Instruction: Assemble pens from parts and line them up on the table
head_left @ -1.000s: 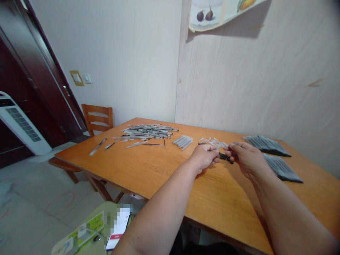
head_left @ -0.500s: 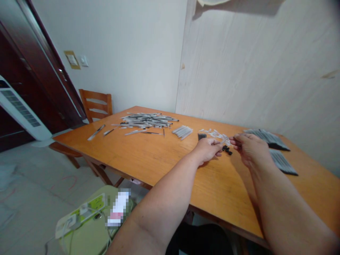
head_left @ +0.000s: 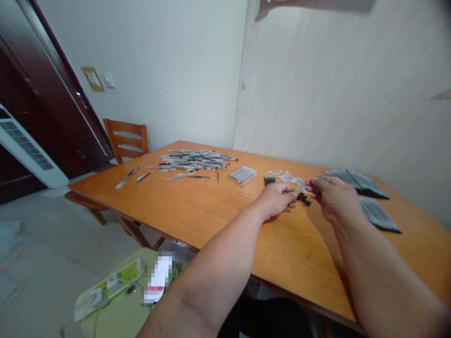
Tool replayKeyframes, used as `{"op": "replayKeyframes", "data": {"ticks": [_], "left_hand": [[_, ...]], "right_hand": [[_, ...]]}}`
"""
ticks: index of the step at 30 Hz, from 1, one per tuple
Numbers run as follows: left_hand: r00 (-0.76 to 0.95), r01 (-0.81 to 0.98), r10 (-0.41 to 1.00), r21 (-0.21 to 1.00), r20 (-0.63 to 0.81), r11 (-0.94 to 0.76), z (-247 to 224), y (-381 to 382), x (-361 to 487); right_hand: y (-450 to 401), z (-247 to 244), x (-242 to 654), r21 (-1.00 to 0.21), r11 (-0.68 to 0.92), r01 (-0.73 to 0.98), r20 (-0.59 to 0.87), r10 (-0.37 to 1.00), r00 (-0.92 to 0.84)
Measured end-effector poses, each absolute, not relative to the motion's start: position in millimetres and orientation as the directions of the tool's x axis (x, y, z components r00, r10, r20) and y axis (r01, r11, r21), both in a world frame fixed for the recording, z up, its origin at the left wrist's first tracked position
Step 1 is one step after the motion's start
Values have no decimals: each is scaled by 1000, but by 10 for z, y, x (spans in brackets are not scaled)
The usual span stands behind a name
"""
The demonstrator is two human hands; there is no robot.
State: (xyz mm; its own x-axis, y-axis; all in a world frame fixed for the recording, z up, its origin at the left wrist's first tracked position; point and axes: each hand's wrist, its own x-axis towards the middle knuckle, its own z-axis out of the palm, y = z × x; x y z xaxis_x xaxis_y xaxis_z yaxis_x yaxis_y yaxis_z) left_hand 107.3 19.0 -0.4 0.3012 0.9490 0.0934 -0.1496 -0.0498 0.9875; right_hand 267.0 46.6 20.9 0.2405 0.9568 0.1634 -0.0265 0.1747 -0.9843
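Left hand: I have the left hand (head_left: pixel 278 202) above the table (head_left: pixel 211 216), its thumb and fingers closed on one end of a slim translucent tube (head_left: pixel 300 187).
Right hand: the right hand (head_left: pixel 329 195) has its fingertips pinched together at the tube's other end; from my seat I can't be sure whether a smaller part sits between them.
Tube: it spans the gap between both hands, raised off the tabletop.
Black pieces: small black pieces (head_left: pixel 304 200) lie loose just below the tube, between the hands.
Clear pieces: short clear pieces (head_left: pixel 287 176) are scattered just beyond the hands.
Dark cluster: a compact dark cluster (head_left: pixel 269 180) sits just past the left hand.
Tube row: several clear tubes (head_left: pixel 243 175) lie side by side, left of that cluster.
Main heap: a large pile of pens (head_left: pixel 197 160) spreads over the table's far left part.
Black-ended rows: I count two, a farther row (head_left: pixel 357 182) and a nearer row (head_left: pixel 378 215), both right of the right hand.
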Motion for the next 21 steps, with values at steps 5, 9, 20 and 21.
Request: {"op": "replayKeyframes", "data": {"ticks": [5, 9, 20, 21], "left_hand": [[332, -147, 940, 989, 79, -31, -26, 216, 1031], [338, -127, 939, 991, 68, -26, -23, 221, 995], [339, -100, 939, 995, 58, -26, -14, 244, 935], [338, -103, 939, 994, 59, -26, -13, 249, 934]], "right_hand": [[426, 226, 2637, -981, 177, -77, 153, 957, 246], [363, 264, 2614, -983, 182, -40, 168, 960, 222], [369, 220, 2643, -977, 209, -29, 205, 973, 105], [369, 218, 2642, -978, 209, -24, 206, 974, 92]]}}
